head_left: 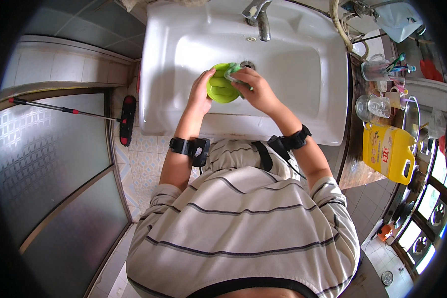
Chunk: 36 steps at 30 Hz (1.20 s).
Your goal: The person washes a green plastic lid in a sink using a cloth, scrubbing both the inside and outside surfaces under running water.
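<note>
Over the white ceramic sink (294, 93), my left hand (200, 91) grips the left rim of a small round lime-green dish (221, 88) with raised ridges across it. The fingers of my right hand (256, 89) press a wet green scrubbing cloth or sponge (231, 71) against the dish's upper right edge. Part of that scrubber is hidden under my fingers. Just beyond my right hand lies the drain (247, 65). At the far rim stands a metal faucet (262, 22); I see no water running from it.
To the right, a wooden counter (357, 167) holds a yellow detergent jug (387, 151), glass mugs (365, 108) and a cup of toothbrushes (374, 70). A long-handled broom (127, 121) leans at left, beside a frosted-glass door (56, 138). A hose (339, 26) bends near the sink's far right corner.
</note>
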Motion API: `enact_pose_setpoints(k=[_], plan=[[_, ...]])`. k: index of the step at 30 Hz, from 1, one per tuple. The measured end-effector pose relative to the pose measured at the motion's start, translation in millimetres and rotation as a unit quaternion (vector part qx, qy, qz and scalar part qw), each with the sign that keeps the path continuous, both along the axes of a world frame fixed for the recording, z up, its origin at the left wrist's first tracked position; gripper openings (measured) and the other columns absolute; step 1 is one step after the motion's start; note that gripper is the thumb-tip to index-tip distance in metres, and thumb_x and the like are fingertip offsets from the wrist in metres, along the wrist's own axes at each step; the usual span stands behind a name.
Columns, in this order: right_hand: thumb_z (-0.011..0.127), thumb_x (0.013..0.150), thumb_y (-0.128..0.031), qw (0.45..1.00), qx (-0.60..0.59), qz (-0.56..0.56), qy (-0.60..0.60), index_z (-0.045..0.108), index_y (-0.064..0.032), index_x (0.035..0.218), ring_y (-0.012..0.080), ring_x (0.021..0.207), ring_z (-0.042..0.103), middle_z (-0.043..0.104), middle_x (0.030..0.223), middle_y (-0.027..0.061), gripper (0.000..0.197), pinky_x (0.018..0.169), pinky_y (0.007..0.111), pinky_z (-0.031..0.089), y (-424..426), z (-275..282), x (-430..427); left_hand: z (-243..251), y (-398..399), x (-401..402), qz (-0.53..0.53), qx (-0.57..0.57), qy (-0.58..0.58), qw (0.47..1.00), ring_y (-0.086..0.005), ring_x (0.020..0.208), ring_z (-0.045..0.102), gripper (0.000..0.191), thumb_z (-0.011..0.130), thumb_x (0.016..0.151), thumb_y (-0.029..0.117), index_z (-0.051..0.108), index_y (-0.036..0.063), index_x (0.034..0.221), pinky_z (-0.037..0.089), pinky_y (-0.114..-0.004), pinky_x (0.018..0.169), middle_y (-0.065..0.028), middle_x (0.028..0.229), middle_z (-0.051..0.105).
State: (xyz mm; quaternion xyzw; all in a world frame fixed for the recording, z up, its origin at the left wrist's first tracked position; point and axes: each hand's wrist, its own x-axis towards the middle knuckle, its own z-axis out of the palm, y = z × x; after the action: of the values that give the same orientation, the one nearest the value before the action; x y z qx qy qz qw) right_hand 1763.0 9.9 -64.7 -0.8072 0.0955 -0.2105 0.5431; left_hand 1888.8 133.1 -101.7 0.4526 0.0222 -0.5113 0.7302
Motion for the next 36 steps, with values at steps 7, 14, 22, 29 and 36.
enact_pose_setpoints(k=[7, 14, 22, 29, 36], plan=[[0.061, 0.075, -0.016, 0.945, -0.327, -0.013, -0.001, 0.062, -0.0141, 0.101, 0.0310, 0.109, 0.041, 0.047, 0.115, 0.0082, 0.027, 0.090, 0.038, 0.033, 0.0, 16.2, 5.2, 19.5, -3.5, -7.4, 0.027, -0.039, 0.015, 0.999, -0.0157, 0.089, 0.056, 0.026, 0.047, 0.088, 0.023, 0.051, 0.0035, 0.106, 0.047, -0.030, 0.076, -0.0070, 0.098, 0.057], [0.053, 0.075, 0.001, 0.992, -0.122, 0.040, 0.013, 0.060, -0.0119, 0.105, 0.0335, 0.091, 0.054, 0.045, 0.112, 0.0160, 0.033, 0.077, 0.037, 0.046, -8.8, 10.6, 2.0, 25.4, 2.1, 9.1, -0.021, -0.056, -0.021, 0.998, -0.0182, 0.087, 0.059, 0.029, 0.050, 0.086, 0.020, 0.053, -0.0019, 0.104, 0.049, -0.030, 0.075, -0.0106, 0.098, 0.059], [0.051, 0.074, 0.000, 0.931, -0.334, 0.030, 0.144, 0.057, -0.0167, 0.112, 0.0290, 0.089, 0.056, 0.047, 0.106, 0.0117, 0.042, 0.069, 0.036, 0.050, -7.7, 13.8, -17.7, 32.0, 1.7, 24.3, -0.065, 0.022, -0.037, 0.997, -0.0178, 0.083, 0.060, 0.029, 0.053, 0.084, 0.023, 0.055, -0.0010, 0.100, 0.049, -0.031, 0.072, -0.0096, 0.092, 0.061], [0.050, 0.073, -0.005, 0.906, -0.390, 0.025, 0.163, 0.055, -0.0234, 0.114, 0.0239, 0.086, 0.056, 0.045, 0.107, 0.0100, 0.045, 0.062, 0.033, 0.051, -8.1, 32.8, -1.7, 34.9, -12.7, 23.5, -0.135, 0.035, -0.044, 0.989, -0.0184, 0.086, 0.059, 0.032, 0.051, 0.084, 0.023, 0.055, 0.0004, 0.106, 0.048, -0.030, 0.077, -0.0096, 0.096, 0.061], [0.051, 0.073, -0.005, 0.905, -0.400, 0.026, 0.144, 0.056, -0.0261, 0.113, 0.0234, 0.084, 0.057, 0.045, 0.105, 0.0094, 0.045, 0.061, 0.033, 0.051, -10.0, 31.6, -7.5, 33.2, -12.3, 20.4, -0.146, 0.058, -0.024, 0.987, -0.0204, 0.086, 0.059, 0.034, 0.051, 0.081, 0.024, 0.054, 0.0001, 0.105, 0.048, -0.032, 0.076, -0.0114, 0.097, 0.060]])
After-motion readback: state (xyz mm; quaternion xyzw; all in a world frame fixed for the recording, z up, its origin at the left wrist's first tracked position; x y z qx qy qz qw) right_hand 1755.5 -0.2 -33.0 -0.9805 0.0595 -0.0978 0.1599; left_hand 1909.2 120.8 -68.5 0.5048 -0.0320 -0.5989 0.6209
